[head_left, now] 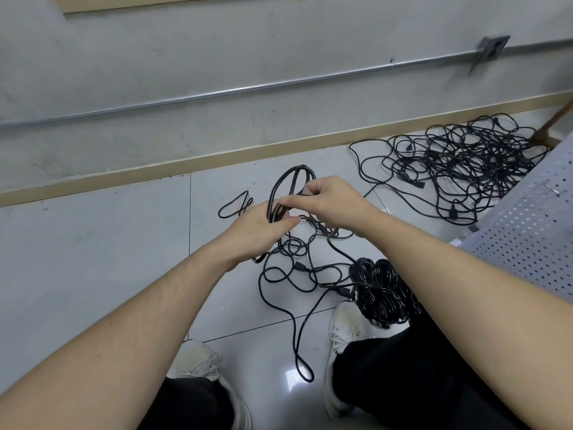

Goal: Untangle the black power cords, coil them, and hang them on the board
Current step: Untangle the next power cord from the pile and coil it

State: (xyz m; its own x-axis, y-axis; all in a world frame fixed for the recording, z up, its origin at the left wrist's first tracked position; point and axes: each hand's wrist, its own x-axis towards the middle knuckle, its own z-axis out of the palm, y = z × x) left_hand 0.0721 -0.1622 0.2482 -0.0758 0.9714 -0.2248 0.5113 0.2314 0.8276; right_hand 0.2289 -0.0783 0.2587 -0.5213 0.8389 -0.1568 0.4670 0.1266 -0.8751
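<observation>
Black cord coil (290,193) being gripped in both hands over grey floor tiles (93,259).

Curling the left hand (259,229) round the lower part of the coil, thumb across the strands; pinching a strand near the coil's top with the right hand (330,203), fingers bent. Trailing down from the coil into loose loops (297,274) lying on the tiles between two white shoes (342,333). Sitting just beside the right shoe, a bundle of coiled cords (383,291). Lying well apart by the baseboard, a large tangled pile (465,162). Showing at the right edge, a white perforated board (527,231).
</observation>
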